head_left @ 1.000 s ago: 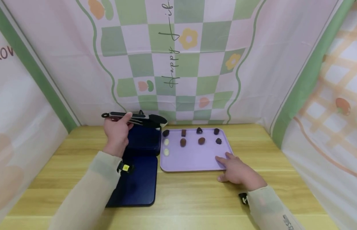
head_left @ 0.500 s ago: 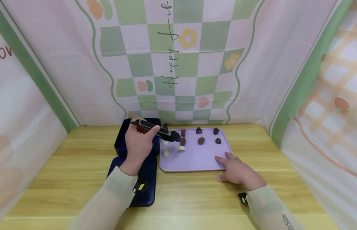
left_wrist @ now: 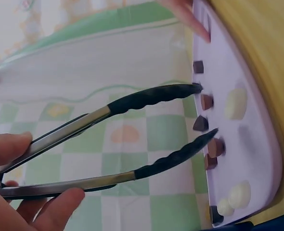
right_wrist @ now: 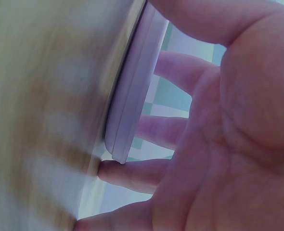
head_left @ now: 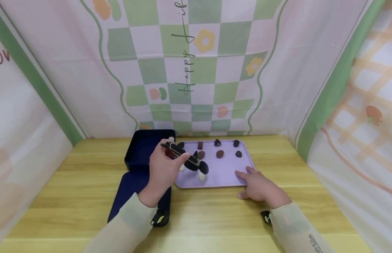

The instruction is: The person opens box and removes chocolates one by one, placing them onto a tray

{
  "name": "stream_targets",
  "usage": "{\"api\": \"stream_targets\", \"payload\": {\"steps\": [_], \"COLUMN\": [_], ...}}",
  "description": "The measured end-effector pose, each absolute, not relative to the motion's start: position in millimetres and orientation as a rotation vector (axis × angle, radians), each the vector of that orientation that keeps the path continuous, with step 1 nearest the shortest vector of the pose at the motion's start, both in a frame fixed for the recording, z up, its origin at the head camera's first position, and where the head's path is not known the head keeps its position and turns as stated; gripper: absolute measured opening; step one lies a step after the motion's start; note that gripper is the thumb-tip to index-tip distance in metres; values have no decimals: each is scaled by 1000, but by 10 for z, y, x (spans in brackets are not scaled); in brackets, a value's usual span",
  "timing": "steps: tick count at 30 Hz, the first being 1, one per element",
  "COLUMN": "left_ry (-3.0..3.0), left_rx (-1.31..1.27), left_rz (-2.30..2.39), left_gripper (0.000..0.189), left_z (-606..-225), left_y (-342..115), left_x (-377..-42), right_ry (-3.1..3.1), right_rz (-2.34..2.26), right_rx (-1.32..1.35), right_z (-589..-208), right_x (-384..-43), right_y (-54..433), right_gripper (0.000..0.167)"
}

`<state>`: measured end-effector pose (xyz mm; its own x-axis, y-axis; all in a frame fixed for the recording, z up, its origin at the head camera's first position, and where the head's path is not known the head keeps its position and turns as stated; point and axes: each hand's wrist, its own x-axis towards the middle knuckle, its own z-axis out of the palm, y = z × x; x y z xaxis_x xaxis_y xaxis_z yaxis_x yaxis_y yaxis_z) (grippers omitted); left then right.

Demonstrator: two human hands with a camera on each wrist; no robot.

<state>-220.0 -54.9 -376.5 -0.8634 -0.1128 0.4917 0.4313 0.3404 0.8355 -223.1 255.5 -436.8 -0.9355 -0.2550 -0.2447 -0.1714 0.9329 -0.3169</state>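
Note:
My left hand (head_left: 164,168) holds a pair of black-tipped metal tongs (head_left: 191,162) over the front-left part of the lilac tray (head_left: 224,177). In the left wrist view, the arms of the tongs (left_wrist: 156,96) stand spread with nothing between them. A white chocolate (left_wrist: 236,103) appears just past the tips, seemingly on the tray. Two more white chocolates, one of them an oval piece (left_wrist: 239,194), lie at the tray's left side. Brown and dark chocolates, including a round brown one (head_left: 220,154), sit in rows behind. My right hand (head_left: 257,184) rests on the tray's front-right corner, fingers extended.
A dark blue box (head_left: 145,149) stands open left of the tray, its lid (head_left: 126,189) lying flat in front, partly behind my left arm. The wooden table (head_left: 215,218) meets a patterned cloth (head_left: 202,70) at the back, and cloth also hangs at both sides.
My left hand has moved the tongs and a white chocolate from above the box, right and toward me over the tray. The tongs now stand spread. The right hand has stayed put.

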Motion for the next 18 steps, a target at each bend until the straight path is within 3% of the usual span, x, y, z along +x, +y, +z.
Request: {"api": "stream_targets", "payload": {"steps": [18], "left_ry": [-2147], "left_rx": [-264], "left_rz": [-1454], "left_gripper": [37], "left_z": [-3973], "left_y": [-452], "left_x": [-2251], "right_ry": [2811], "right_rz": [-421], "right_rx": [-325], "right_z": [-4342], "right_x": [-2220], "right_y": [2546], "right_gripper": [80]}}
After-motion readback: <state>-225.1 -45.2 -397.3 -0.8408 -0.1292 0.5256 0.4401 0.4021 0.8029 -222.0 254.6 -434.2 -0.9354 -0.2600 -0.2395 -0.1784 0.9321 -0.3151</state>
